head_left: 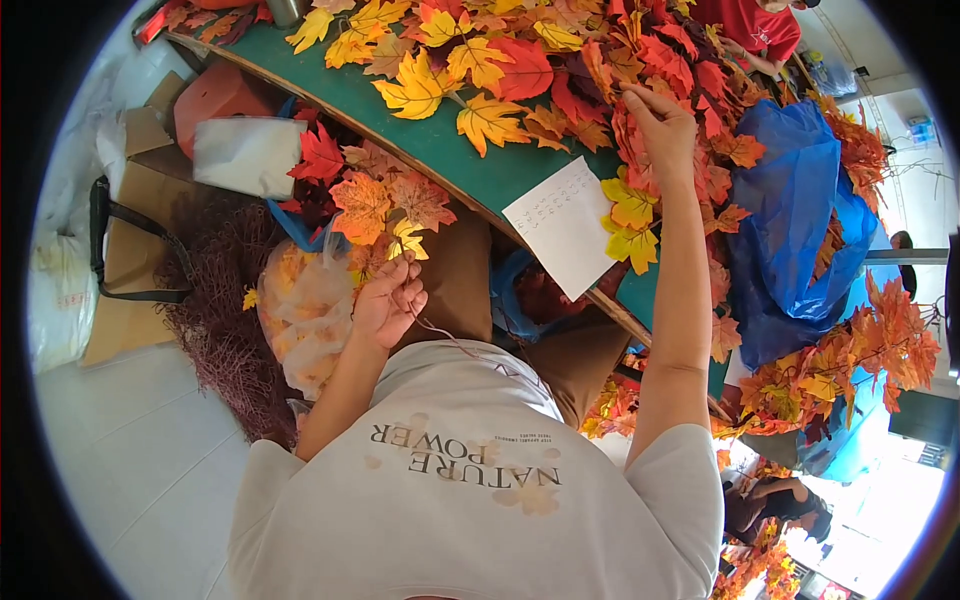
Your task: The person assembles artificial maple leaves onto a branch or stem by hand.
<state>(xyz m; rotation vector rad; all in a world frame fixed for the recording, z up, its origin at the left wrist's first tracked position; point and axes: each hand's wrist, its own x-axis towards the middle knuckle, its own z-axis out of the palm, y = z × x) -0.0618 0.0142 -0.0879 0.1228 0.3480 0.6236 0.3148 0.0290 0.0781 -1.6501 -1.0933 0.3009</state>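
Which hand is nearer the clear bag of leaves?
Left. The left hand is just right of the clear bag; the right hand is farther off, at red leaves on the green table.

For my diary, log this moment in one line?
left hand: holding yellow leaf | right hand: at red leaves | white paper: on green table

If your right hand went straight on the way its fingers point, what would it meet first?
The right hand would probably meet the orange-red leaves just ahead; depth is unclear, and they may already touch.
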